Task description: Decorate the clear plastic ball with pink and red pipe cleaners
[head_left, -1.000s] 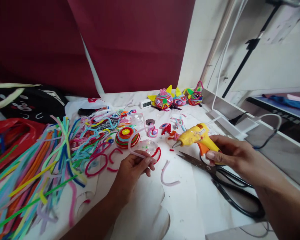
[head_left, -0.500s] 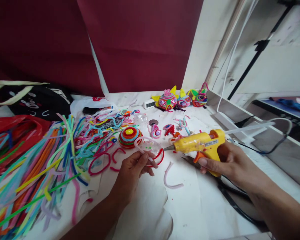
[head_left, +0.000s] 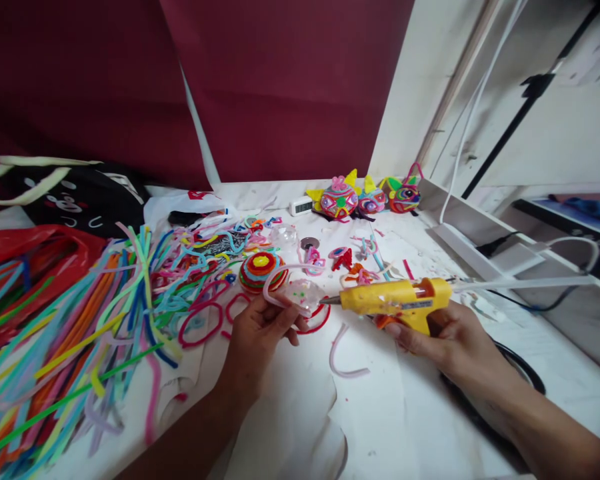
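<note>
The left hand (head_left: 264, 328) pinches a curved pale pipe cleaner (head_left: 267, 291) near the clear ball (head_left: 303, 292). The right hand (head_left: 445, 339) grasps the yellow glue gun (head_left: 400, 297), nozzle (head_left: 331, 301) beside the ball. Beyond sits a striped ball (head_left: 262, 270); loose pipe cleaners (head_left: 75, 317) lie left.

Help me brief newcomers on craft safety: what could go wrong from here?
The metal nozzle of the yellow glue gun points toward the left hand, which holds a lilac pipe cleaner; if hot, it might burn the fingers. Glue could also drip onto the red pipe cleaner near the nozzle, perhaps sticking it to the white work surface.
</note>
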`<state>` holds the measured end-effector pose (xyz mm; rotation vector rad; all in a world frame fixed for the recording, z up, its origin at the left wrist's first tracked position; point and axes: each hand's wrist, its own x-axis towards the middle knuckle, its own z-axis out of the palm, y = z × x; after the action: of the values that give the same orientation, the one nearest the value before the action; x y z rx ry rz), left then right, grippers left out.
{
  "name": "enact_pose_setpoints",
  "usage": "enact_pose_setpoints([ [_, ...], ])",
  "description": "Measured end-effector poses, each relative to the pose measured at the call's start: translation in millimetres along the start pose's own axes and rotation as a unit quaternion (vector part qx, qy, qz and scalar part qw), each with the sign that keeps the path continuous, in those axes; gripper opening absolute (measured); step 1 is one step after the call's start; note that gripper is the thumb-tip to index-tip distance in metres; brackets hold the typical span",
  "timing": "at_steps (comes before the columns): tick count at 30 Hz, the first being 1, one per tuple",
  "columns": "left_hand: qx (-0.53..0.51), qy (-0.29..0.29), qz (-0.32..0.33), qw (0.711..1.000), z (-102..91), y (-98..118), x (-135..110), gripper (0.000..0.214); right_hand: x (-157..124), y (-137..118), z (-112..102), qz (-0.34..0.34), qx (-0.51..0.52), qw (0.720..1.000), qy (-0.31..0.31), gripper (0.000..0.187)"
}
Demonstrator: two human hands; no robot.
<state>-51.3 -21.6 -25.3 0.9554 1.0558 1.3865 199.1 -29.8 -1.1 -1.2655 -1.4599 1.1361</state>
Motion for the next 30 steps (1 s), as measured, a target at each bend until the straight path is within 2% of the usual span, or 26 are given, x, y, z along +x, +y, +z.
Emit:
enact_pose_setpoints([
  [3, -0.001, 0.004, 0.008, 1.000, -2.6, -2.6, -0.2, 0.018, -3.0, 4.3, 3.4, 0.005, 0.034, 0.999, 0.010, 0.029],
  [6, 0.008, 0.010, 0.010, 1.000, -4.2, -4.1, -0.1, 0.017, -5.0, 6.1, 4.5, 0.000, 0.038, 0.999, -0.005, 0.027],
  [13, -0.004, 0.015, 0.022, 1.000, -2.4, -2.6, -0.7, 0.018, -8.1, 4.8, 2.7, -0.017, 0.008, 0.999, -0.032, 0.020],
  [30, -0.017, 0.006, 0.018, 1.000, 1.3, -2.2, -3.7, 0.018, -9.6, 11.2, 2.3, -0.018, -0.047, 0.999, -0.013, 0.023],
])
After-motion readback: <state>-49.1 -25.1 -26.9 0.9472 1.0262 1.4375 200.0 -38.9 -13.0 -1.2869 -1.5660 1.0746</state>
